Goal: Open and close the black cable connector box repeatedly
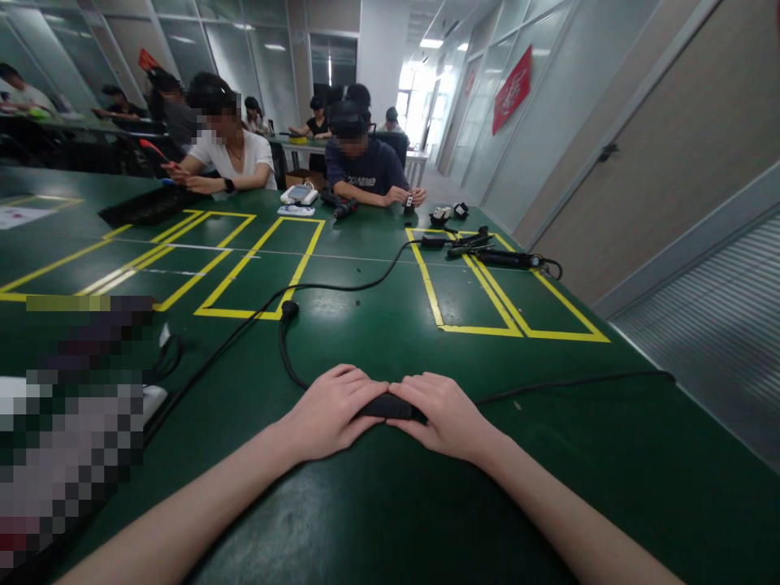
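On the green table (pixel 305 512) in front of me, my left hand (pixel 339 409) and my right hand (pixel 439 412) grip the two ends of a black power adapter (pixel 388 406). Fingers lie over its far side, and both thumbs press the near side. Most of the adapter is hidden by the hands. A black cord runs from the left end to a plug (pixel 289 309) lying just beyond my left hand. Another black cable (pixel 573 383) leads from the right side toward the table's right edge.
Yellow tape rectangles (pixel 237 314) mark the table. A long black cord (pixel 341 287) crosses it to a black corded tool (pixel 505 258) at right. Opposite sit people handling things, near a drill (pixel 344 209) and a black tray (pixel 146 205). Blurred-out items (pixel 67 455) lie at left.
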Tool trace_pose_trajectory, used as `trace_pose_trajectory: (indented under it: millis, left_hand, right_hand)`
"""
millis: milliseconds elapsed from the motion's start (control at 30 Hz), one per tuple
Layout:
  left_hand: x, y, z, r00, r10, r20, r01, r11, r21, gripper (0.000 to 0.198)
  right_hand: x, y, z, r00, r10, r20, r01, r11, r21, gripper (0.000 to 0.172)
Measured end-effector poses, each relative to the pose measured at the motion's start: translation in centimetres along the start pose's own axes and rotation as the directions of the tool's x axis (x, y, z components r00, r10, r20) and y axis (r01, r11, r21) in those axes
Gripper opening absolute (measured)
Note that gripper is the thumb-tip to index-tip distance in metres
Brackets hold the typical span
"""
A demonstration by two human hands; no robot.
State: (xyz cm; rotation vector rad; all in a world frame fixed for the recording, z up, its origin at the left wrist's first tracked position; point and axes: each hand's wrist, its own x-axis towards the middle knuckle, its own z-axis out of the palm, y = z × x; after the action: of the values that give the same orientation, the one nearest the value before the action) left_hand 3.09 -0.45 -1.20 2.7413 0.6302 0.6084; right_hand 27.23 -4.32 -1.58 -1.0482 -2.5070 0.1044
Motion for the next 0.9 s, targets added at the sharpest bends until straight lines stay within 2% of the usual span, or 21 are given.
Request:
trace_pose_trajectory:
  millis: [167, 333, 500, 633, 700, 767, 900]
  left_hand:
    - [-0.3, -0.3, -0.2, 0.997, 0.029, -0.072, -0.027, 0.999, 0.026, 0.040]
    - [-0.5, -0.5, -0.2, 0.992, 0.065, -0.111, -0.062, 0.998, 0.031, 0.036]
    - [-0.6, -0.5, -0.4, 0.977, 0.073, -0.201, -0.066, 0.997, 0.042, 0.037]
    - [-0.7, -0.4, -0.6, 0.966, 0.108, -0.234, -0.097, 0.994, 0.057, 0.031]
    - [-0.7, -0.3, -0.6, 0.963, 0.127, -0.239, -0.115, 0.991, 0.064, 0.030]
    - [-0.6, -0.2, -0.6, 0.957, 0.153, -0.246, -0.138, 0.988, 0.076, 0.028]
    - [-0.3, 0.0, -0.6, 0.945, 0.189, -0.268, -0.173, 0.982, 0.081, 0.025]
  right_hand:
    - [-0.1, 0.1, 0.0, 0.999, -0.014, -0.033, 0.013, 1.000, -0.026, 0.026]
    - [-0.3, 0.3, -0.1, 0.999, 0.042, -0.034, -0.039, 0.993, 0.108, 0.031]
    - [-0.6, 0.6, -0.1, 0.998, 0.053, -0.029, -0.048, 0.984, 0.169, 0.023]
    - [-0.5, 0.4, -0.2, 0.996, 0.086, -0.007, -0.081, 0.961, 0.265, 0.028]
    - [-0.3, 0.2, -0.5, 0.993, 0.115, -0.004, -0.104, 0.917, 0.385, 0.035]
    - [-0.2, -0.1, -0.9, 0.983, 0.180, 0.028, -0.167, 0.830, 0.532, 0.037]
    - [-0.2, -0.5, -1.6, 0.917, 0.315, 0.246, -0.388, 0.551, 0.739, 0.034]
